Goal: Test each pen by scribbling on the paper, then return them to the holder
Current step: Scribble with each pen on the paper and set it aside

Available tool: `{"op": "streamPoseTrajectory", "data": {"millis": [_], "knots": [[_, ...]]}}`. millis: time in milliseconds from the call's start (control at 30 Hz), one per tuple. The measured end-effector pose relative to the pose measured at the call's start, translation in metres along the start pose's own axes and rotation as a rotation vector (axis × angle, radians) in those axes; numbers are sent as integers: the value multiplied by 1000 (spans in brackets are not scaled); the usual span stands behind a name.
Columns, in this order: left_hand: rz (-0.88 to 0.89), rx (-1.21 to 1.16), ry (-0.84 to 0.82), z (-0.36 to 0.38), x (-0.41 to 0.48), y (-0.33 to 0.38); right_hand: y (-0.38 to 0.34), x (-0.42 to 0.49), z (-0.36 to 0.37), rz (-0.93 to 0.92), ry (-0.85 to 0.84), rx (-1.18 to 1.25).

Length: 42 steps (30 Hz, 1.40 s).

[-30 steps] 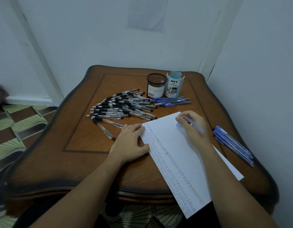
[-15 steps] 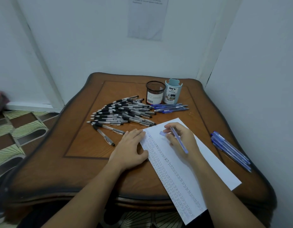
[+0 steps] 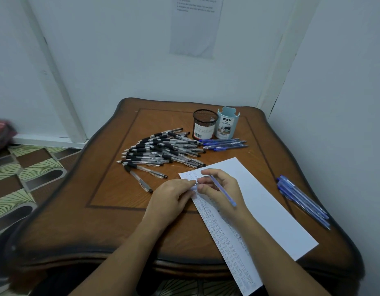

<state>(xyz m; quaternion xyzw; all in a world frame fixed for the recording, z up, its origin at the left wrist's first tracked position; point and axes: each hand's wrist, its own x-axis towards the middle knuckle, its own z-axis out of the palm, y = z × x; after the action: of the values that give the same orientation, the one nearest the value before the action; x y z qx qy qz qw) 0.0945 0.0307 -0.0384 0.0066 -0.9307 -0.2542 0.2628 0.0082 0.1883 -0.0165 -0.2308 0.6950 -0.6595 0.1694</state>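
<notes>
Right hand (image 3: 222, 189) grips a blue pen (image 3: 223, 192) over the far-left corner of the paper (image 3: 270, 206) on the worktop (image 3: 112, 206). Left hand (image 3: 171, 197), touching it, pinches a blurred pale-blue piece (image 3: 194, 186). Two holders (image 3: 204, 124) stand far.

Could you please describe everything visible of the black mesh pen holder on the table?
The black wire-mesh cylindrical pen holder stands upright near the far edge of the brown wooden table. A white barcode label wraps its lower half; no pens stick out. A pale blue plastic organiser cup stands close on its right.
</notes>
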Motion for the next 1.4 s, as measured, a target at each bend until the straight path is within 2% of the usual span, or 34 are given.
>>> {"op": "streamPoseTrajectory", "data": {"millis": [67, 200, 267, 533, 1133, 1267, 1400], "knots": [[-8, 12, 38, 0, -1, 1, -4, 0, -1, 69, 23, 88], [-39, -17, 86, -2, 0, 2, -7, 2, -15, 58, 98, 44], [-40, -31, 96, -3, 0, 3, -7, 3, -20, 109, 94, 133], [-14, -73, 94, -5, -1, 3, -10, -3, -22, 114, -43, 196], [44, -101, 166, -6, -4, 3, -13, -6, -13, 154, -190, 179], [5, -126, 164, -5, -2, 3, -9, -4, -9, 134, -134, 159], [-37, -144, 155, -4, 0, 2, -16, -1, -18, 95, 66, 134]]}}
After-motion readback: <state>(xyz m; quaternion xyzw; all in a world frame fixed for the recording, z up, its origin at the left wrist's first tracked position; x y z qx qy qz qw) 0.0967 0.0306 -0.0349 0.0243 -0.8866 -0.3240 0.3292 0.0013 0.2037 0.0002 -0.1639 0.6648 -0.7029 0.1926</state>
